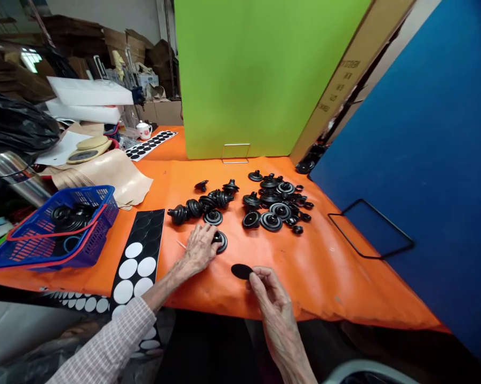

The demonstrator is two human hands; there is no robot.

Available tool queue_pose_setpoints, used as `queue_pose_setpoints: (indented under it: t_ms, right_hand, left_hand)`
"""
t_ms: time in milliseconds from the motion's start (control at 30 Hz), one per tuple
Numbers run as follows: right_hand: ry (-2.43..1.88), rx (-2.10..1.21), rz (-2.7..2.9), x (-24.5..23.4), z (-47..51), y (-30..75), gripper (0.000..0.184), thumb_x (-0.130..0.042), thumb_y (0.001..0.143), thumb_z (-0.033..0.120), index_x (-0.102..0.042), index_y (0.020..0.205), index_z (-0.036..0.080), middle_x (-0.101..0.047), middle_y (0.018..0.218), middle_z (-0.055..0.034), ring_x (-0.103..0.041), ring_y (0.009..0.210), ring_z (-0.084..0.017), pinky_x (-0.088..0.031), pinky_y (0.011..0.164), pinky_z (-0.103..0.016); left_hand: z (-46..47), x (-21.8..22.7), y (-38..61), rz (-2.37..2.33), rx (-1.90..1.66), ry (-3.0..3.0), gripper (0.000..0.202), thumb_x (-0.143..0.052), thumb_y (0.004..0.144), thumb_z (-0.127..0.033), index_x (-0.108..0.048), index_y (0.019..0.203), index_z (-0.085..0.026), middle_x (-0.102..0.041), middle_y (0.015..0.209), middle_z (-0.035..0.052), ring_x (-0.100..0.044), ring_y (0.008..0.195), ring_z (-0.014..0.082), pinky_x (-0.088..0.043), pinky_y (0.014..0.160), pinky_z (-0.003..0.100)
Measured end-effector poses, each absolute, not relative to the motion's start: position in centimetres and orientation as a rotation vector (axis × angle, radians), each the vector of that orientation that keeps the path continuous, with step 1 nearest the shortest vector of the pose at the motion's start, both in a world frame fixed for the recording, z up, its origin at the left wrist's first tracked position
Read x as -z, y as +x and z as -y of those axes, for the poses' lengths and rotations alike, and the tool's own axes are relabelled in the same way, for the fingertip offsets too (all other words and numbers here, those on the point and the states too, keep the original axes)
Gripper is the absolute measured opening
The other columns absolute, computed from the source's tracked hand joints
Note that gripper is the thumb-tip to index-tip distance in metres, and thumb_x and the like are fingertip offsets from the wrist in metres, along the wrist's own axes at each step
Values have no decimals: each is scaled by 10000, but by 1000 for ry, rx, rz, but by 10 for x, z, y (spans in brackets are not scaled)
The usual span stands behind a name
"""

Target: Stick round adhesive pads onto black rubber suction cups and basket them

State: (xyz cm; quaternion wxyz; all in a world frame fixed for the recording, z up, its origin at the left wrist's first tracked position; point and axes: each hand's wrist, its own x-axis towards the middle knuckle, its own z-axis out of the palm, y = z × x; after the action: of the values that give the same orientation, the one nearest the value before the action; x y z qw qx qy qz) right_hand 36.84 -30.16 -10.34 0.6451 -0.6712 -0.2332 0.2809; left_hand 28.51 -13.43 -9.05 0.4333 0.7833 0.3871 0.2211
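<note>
Right of the blue basket (104, 228), your left hand (200, 246) grips a ringed part (222, 243), your right hand (273, 292) pinches a black disc (241, 271), and pairing them, seemingly the step, would need careful centring.

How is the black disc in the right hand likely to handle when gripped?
The black disc looks thin, so it is probably light for its size. Pinched at one edge by the right hand, it juts out without visible droop, suggesting some stiffness. Being flat, it seems unlikely to roll if laid down.
</note>
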Motion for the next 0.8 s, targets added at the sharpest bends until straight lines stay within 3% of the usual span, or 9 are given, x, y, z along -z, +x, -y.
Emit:
queue_pose_setpoints:
  t_ms: [67, 200, 300, 367, 467, 567, 733, 800]
  right_hand:
    - [-1532, -702, 589, 104, 308, 369, 286, -617, 811, 493, -623, 864, 212, -581, 716, 10, -542, 660, -144, -463, 642, -253]
    - [-1589, -604, 821, 100, 309, 365, 233, -586, 838, 427, -655, 880, 209, -632, 815, -33, -585, 748, -173, -484, 704, -287]
    - [-1595, -557, 968, 96, 303, 358, 235, -565, 861, 357, -634, 1049, 233, -584, 775, -2, -559, 706, -151, -467, 692, -282]
    - [-1561, -596, 956, 93, 298, 353, 294, -581, 857, 351, -577, 1132, 247, -543, 725, 28, -529, 651, -135, -451, 656, -270]
    - [-1508, -760, 837, 88, 290, 346, 199, -616, 833, 417, -596, 893, 229, -529, 684, 30, -497, 633, -126, -418, 607, -250]
    - [-1464, -915, 690, 88, 282, 340, 279, -638, 802, 481, -577, 743, 215, -495, 656, 30, -454, 619, -120, -383, 580, -240]
    - [-1461, -793, 600, 97, 271, 331, 291, -709, 717, 478, -624, 700, 200, -551, 1053, -51, -538, 950, -181, -434, 771, -284]
    - [-1468, -772, 598, 99, 269, 326, 294, -687, 733, 480, -627, 683, 196, -552, 1104, -71, -539, 1020, -206, -447, 799, -308]
  left_hand:
    - [136, 93, 276, -941, -544, 1867, 73, -581, 802, -214, -575, 863, -174, -615, 976, 91, -561, 1045, 262, -411, 981, 466]
    - [149, 89, 247, -820, -481, 1288, 288, -524, 879, -418, -512, 1072, -206, -650, 920, 63, -659, 796, 187, -530, 730, 338]
    - [161, 86, 228, -764, -493, 748, 309, -627, 820, -433, -565, 965, -167, -666, 896, 79, -668, 751, 188, -530, 658, 290]
    - [167, 85, 219, -763, -499, 703, 260, -651, 814, -366, -610, 916, -131, -675, 907, 94, -662, 785, 186, -531, 662, 268]
    - [174, 85, 208, -737, -485, 793, 240, -690, 779, -238, -643, 983, -120, -678, 981, 89, -655, 842, 173, -539, 734, 268]
    - [179, 84, 200, -743, -510, 811, 348, -709, 753, -206, -621, 1086, -157, -656, 1065, 79, -658, 872, 182, -557, 771, 317]
    - [185, 81, 192, -716, -495, 800, 396, -713, 727, -166, -619, 1112, -164, -638, 1086, 82, -662, 934, 228, -570, 827, 416]
    - [187, 80, 191, -711, -490, 802, 407, -716, 715, -160, -629, 1112, -161, -632, 1124, 92, -661, 963, 245, -562, 856, 443]
